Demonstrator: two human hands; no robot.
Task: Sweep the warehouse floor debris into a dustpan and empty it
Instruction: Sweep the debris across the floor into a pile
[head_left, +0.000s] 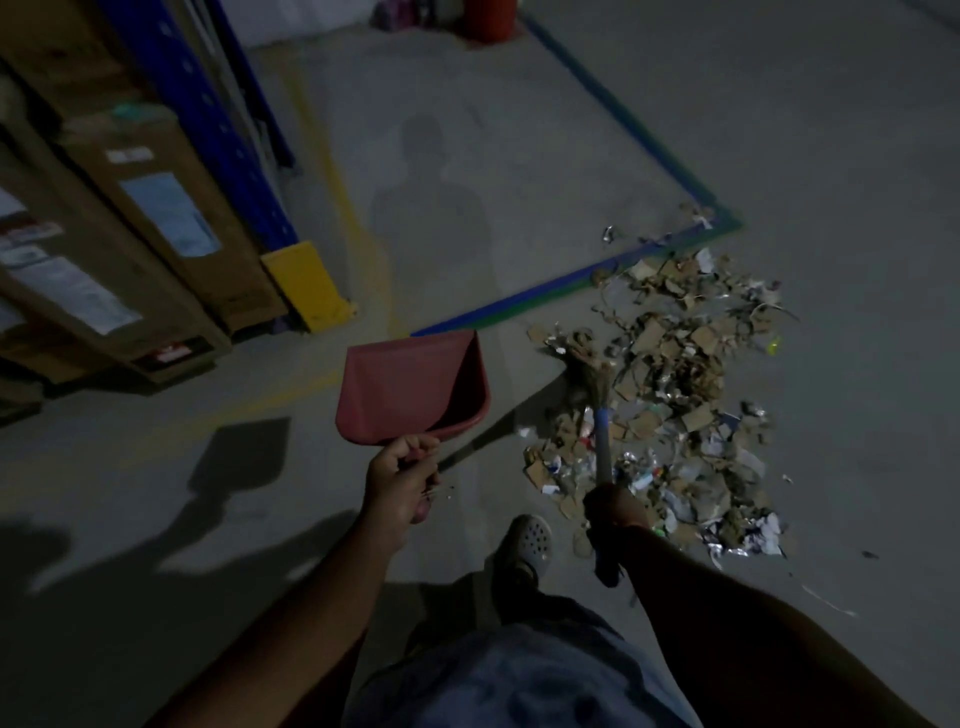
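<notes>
Left hand (400, 480) gripping handle of red dustpan (410, 387), held off the floor. Right hand (615, 512) gripping blue-handled broom (597, 395), bristles resting in debris pile (675, 395) right of dustpan. Beyond: blue floor tape (550, 288), cardboard boxes (130, 249) at left.

left hand (397, 475): fingers curled in a fist, arm extended toward 12 o'clock | right hand (615, 512): fingers wrapped closed, forearm stretched toward 11 o'clock | hands held apart, level
</notes>
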